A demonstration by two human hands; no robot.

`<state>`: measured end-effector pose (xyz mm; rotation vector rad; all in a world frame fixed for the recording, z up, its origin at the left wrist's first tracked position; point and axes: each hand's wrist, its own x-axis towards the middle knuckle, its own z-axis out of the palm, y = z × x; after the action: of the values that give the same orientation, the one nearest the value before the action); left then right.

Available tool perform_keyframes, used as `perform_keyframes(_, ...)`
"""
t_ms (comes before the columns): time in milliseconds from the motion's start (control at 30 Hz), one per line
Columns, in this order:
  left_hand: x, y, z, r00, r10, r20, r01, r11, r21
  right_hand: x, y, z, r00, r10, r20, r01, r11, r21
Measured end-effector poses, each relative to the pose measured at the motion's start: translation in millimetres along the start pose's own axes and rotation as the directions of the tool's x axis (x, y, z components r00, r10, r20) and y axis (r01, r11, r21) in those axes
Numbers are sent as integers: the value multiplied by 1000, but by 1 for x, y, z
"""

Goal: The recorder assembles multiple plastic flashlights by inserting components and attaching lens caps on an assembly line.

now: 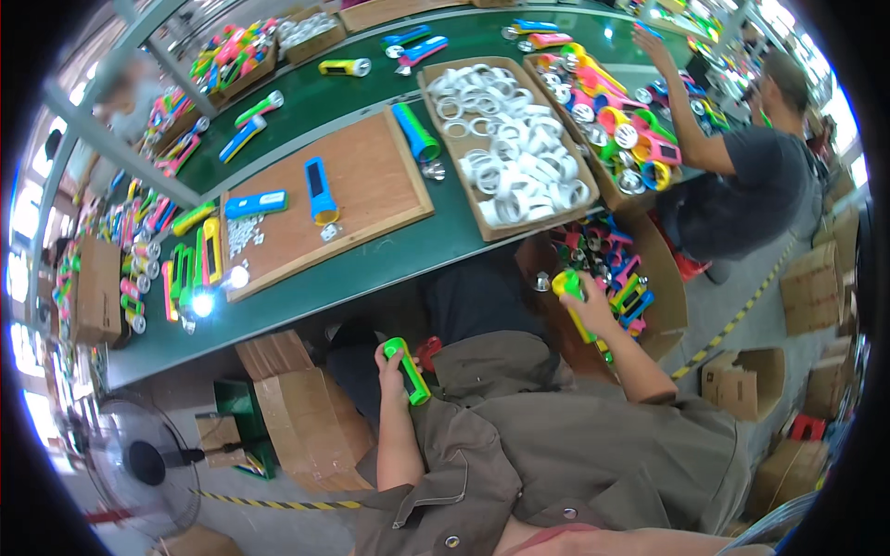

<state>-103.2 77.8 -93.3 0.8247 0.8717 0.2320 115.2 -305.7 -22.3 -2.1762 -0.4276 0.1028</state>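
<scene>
My left hand (389, 378) is closed around a green flashlight (410, 374) with a dark panel, held above my lap. Over to the right, my right hand (595, 309) grips a yellow-and-green flashlight (566, 286) above an open carton (669, 295) of colourful flashlight bodies. On the bench, a framed wooden board (366, 157) bears a blue flashlight (257, 204), a blue body with a yellow end (320, 190) and small white pieces (243, 233). A green-and-blue flashlight body (414, 132) lies by the board's right edge.
A carton of white rings (586, 202) stands right of the board, beside a box of mixed flashlight parts (640, 139). Several flashlights lie at the bench's left end, one lit (202, 303). A fan (144, 461) stands lower left. A co-worker (756, 176) sits at the right.
</scene>
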Motion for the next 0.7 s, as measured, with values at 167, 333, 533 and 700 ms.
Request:
perform_keyframes(167, 3, 7, -3, 1000, -3, -2, 3, 998, 65, 6, 153, -26, 868, 438, -234, -491, 825, -278)
perform_keyframes(333, 6, 11, 2, 999, 40, -25, -38, 997, 70, 3, 166, -20, 762, 645, -50, -614, 697, -372)
perform_keyframes(533, 11, 5, -2, 998, -51, 33, 50, 998, 30, -5, 184, 29, 780, 625, 12, -563, 711, -421)
perform_keyframes(700, 20, 3, 25, 980, -187, 66, 187, 982, 1, -19, 319, 19, 794, 607, 29, -586, 778, -228)
